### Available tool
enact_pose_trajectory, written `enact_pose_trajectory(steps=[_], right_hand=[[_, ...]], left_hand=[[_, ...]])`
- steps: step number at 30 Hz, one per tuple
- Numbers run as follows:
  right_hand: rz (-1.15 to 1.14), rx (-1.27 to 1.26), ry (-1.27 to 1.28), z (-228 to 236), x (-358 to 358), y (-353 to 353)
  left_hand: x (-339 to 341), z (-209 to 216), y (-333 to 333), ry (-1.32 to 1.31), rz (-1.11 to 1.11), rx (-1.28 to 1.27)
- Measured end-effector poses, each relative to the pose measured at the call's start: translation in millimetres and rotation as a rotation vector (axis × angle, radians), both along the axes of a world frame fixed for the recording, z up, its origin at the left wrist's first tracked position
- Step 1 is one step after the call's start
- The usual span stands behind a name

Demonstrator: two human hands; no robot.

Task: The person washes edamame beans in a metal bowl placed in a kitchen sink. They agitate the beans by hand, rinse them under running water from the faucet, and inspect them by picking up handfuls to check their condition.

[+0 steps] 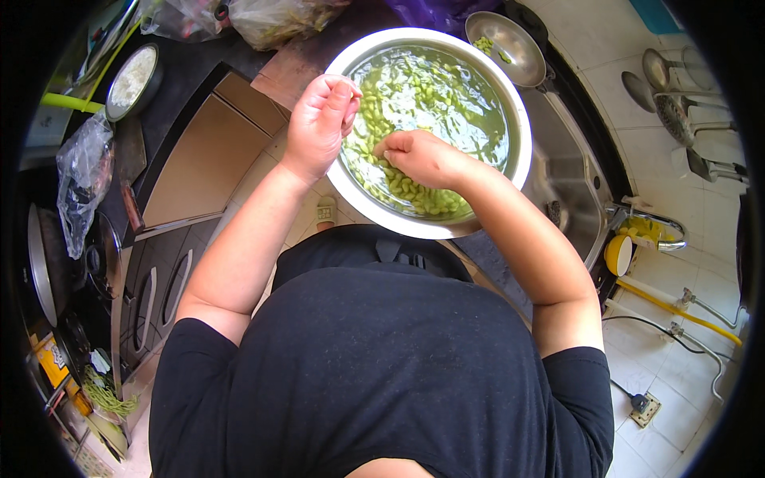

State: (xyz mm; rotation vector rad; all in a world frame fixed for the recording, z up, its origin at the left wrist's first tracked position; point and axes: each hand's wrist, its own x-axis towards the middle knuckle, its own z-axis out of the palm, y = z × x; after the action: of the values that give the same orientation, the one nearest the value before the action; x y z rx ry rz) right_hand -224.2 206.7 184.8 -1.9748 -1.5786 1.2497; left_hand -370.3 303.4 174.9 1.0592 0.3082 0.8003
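A large metal basin point(522, 151) full of water holds many green pods point(430, 199) that look like edamame, afloat and sunken. Over its left rim my left hand point(319, 119) is closed, thumb against the fingers; what the fingertips pinch, if anything, is too small to name. My right hand point(422, 158) reaches in from the right, low over the water among the pods. Its fingers are curled together and hide whatever lies between them. Behind the basin's right side, a shallow metal bowl point(522, 60) carries a few green pieces.
The sink point(586, 171) with its faucet point(669, 239) lies to the right, below hanging ladles and spatulas point(677, 115). At the left are a bowl of white grains point(131, 80), a cleaver point(130, 163) and a clear plastic bag point(84, 175). More plastic bags point(271, 24) lie at the back.
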Motion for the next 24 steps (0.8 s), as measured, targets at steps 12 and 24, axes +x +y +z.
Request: enact_pose_trajectory(steps=[12, 24], right_hand=[[-0.255, -0.382, 0.864, -13, 7, 2], [-0.277, -0.345, 0.959, -8, 10, -1]], left_hand=[[0, 2, -1, 0.015, 0.013, 0.013], [1, 3, 4, 0.038, -0.042, -0.103]])
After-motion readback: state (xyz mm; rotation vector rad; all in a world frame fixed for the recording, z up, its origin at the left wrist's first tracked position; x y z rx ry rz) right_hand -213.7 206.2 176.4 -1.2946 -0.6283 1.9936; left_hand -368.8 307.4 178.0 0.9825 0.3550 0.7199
